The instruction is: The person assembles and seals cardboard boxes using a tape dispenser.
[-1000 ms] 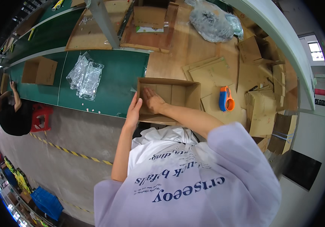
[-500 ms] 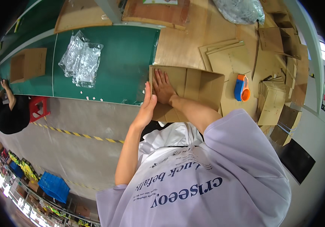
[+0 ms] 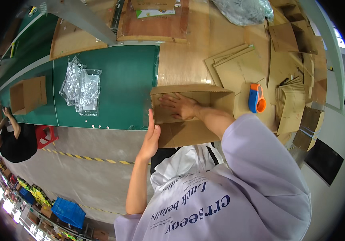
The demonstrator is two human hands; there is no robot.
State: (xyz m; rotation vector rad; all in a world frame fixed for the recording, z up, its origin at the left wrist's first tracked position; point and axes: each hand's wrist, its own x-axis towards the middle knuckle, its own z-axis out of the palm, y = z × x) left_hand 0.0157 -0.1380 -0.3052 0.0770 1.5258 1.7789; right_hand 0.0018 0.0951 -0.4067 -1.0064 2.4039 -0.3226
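Note:
An open brown cardboard box (image 3: 220, 100) rests at the near edge of the work surface, in front of my body. My right hand (image 3: 182, 106) reaches inside it from the right, palm down and fingers spread against the inner cardboard, pointing left. Against the box's outer left side lies my left hand (image 3: 151, 138), its fingers straight and held upright. Neither hand grasps anything. To the right of the box stands an orange and blue tape dispenser (image 3: 256, 98).
Flat cardboard sheets (image 3: 236, 66) lie beyond the box, and folded cartons (image 3: 291, 104) lean at right. Clear plastic bags (image 3: 88, 90) lie on the green mat (image 3: 128, 88). Another open box (image 3: 33, 94) stands farther left, near a seated person (image 3: 17, 142). A grey post (image 3: 80, 20) rises behind.
My right hand has turned inside the box, its fingers now spread and pointing left rather than away from me. My left hand stays against the left side. The whole view has shifted.

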